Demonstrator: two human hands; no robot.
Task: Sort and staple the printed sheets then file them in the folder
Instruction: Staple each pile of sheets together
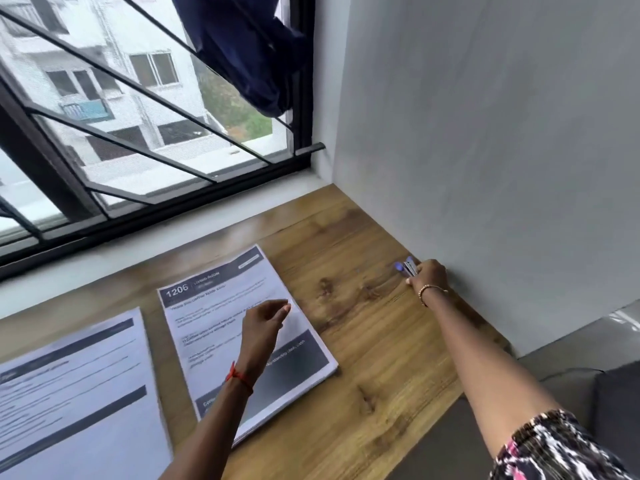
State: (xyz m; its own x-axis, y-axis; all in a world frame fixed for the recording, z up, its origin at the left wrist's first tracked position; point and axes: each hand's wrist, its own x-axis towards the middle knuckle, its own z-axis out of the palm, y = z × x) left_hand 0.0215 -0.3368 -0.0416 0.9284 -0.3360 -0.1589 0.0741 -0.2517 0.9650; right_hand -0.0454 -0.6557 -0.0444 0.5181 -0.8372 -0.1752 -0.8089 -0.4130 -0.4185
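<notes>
A stack of printed sheets, headed "1206", lies in the middle of the wooden table. A second stack of printed sheets lies to its left, partly cut off by the frame edge. My left hand hovers over the middle stack with fingers relaxed and holds nothing. My right hand reaches to the far right of the table by the wall and grips a small blue and silver stapler. No folder is in view.
A grey wall bounds the table on the right. A barred window and its white sill run along the back. A dark blue cloth hangs at the window. A grey seat is at the lower right.
</notes>
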